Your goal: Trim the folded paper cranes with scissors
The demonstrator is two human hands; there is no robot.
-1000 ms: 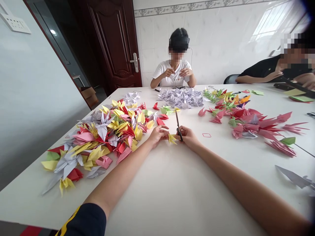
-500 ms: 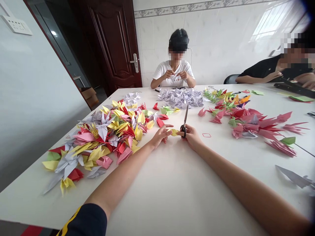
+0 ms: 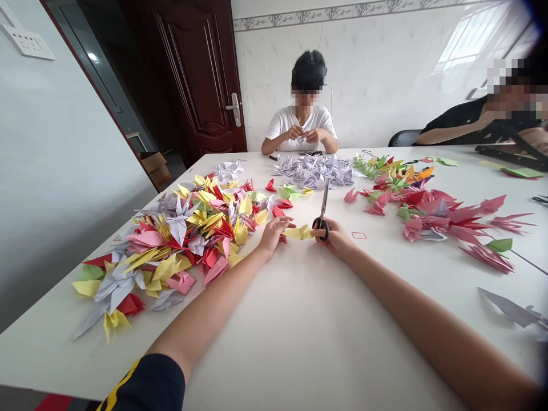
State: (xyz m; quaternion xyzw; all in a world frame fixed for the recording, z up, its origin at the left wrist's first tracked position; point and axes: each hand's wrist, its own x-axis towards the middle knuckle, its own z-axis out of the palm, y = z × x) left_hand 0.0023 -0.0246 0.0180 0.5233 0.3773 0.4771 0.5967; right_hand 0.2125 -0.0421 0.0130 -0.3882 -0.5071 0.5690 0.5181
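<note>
Between my hands is a small folded yellow paper crane [image 3: 301, 232], held just above the table. My left hand [image 3: 272, 235] has its fingers curled at the crane's left end, and its grip is partly hidden. My right hand [image 3: 337, 240] is closed around the black handles of a pair of scissors [image 3: 324, 212], whose blades point up and away from me. The right fingertips also touch the crane's right end. Left of my left hand spreads a large heap of folded paper cranes [image 3: 180, 228] in yellow, red, pink, grey and green.
White-grey folded paper [image 3: 314, 170] lies before a person in white [image 3: 302, 128] opposite me. Pink and red cranes [image 3: 445, 211] lie at the right on the white table [image 3: 274, 342]. Another person in black [image 3: 454, 128] sits at the far right. A grey folded piece [image 3: 509, 308] lies nearer me.
My left hand has shifted slightly left, away from the right one, and more of the yellow crane shows between them. The person in black has raised a hand.
</note>
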